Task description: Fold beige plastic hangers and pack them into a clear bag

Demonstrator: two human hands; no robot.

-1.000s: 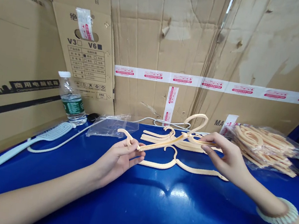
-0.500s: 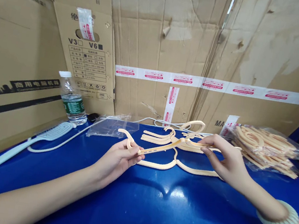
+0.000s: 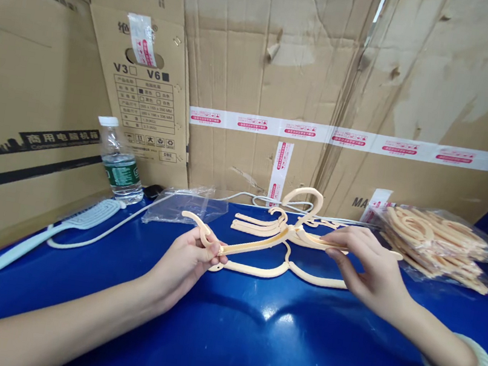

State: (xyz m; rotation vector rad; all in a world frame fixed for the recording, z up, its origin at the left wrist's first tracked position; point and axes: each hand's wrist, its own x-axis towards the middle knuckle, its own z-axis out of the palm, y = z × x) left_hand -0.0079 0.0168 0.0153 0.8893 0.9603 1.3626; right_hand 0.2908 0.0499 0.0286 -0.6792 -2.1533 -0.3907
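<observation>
Above blue tabletop [image 3: 218, 356], a peach hanger [image 3: 257, 244] bridges left hand [image 3: 188, 263] and right hand [image 3: 371, 266] (each grip pinched on one side).

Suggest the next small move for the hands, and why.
Probably have the left hand swing the upturned end piece down into line with the held hanger: it juts up at an angle, that hand pinches near where they meet, and the right hand holds the other side.

Blue tabletop [image 3: 218, 356] (glossy), pale hairbrush [image 3: 87, 216], 1 water bottle [image 3: 121, 172], clear wrapper [image 3: 185, 206], loose peach hangers [image 3: 258, 271], bagged hangers [image 3: 440, 249]
</observation>
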